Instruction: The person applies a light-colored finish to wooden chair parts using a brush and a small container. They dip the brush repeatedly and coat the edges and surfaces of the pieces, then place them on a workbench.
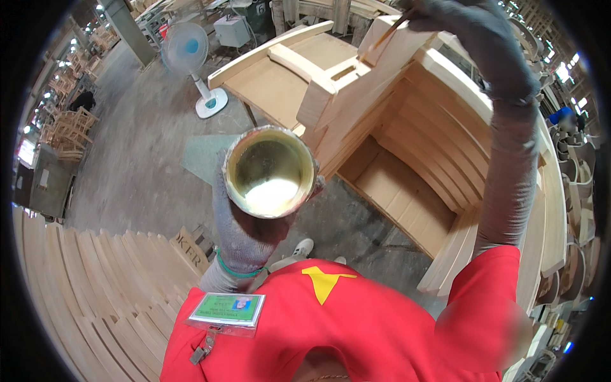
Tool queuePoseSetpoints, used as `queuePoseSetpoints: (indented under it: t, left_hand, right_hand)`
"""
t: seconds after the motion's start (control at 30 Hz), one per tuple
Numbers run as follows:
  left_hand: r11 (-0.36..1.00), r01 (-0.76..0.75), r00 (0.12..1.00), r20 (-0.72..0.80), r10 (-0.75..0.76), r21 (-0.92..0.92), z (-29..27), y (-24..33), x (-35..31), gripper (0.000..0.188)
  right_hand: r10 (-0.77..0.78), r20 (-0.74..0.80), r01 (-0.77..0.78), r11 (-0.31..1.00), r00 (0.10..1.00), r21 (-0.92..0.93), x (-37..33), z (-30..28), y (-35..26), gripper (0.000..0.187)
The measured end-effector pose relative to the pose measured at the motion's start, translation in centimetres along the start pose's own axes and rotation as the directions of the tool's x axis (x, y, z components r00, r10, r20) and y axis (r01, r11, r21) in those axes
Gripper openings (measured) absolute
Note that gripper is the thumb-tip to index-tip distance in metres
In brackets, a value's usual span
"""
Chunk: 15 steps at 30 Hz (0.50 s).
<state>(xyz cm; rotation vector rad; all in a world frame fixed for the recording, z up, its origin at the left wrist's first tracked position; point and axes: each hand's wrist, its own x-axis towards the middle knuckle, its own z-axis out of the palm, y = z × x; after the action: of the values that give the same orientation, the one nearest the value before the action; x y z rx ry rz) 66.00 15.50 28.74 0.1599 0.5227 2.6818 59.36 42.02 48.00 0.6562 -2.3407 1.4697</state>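
Observation:
My left hand [251,239], in a grey knit glove, is wrapped round a round can [234,181] with a smeared rim and pale, glossy liquid inside. The can is in front of my chest. At the upper right, my gloved right hand [442,18] grips a thin brush [388,35]. The brush's tip comes down at a slotted end of a pale wooden frame [363,95]; whether it touches the wood I cannot tell. A flat greenish piece [202,156] shows just left of the can, its support hidden.
Stacked curved wooden parts [439,146] surround a hollow at the right. A wooden panel [273,83] stands beyond the can. Rows of pale slats [108,274] fill the lower left. A standing fan [203,89] is on the grey floor [133,153], farther off.

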Motion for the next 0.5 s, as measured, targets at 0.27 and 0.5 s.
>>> queuePoseSetpoints:
  t: [0.27,0.5]
  left_hand:
    - [0.970,0.181,0.983,0.001,-0.183,-0.163,-0.5,-1.7,-0.5,0.059]
    - [0.916,0.377,0.925,0.109,-0.365,-0.136,-5.9,-4.4,-0.6,0.054]
  right_hand:
    - [-0.269,-0.358,0.273,0.961,0.894,-0.040,-9.4,1.4,5.3,0.028]
    - [0.299,-0.456,0.032,0.808,0.838,0.588,-18.3,4.0,6.9,0.018]
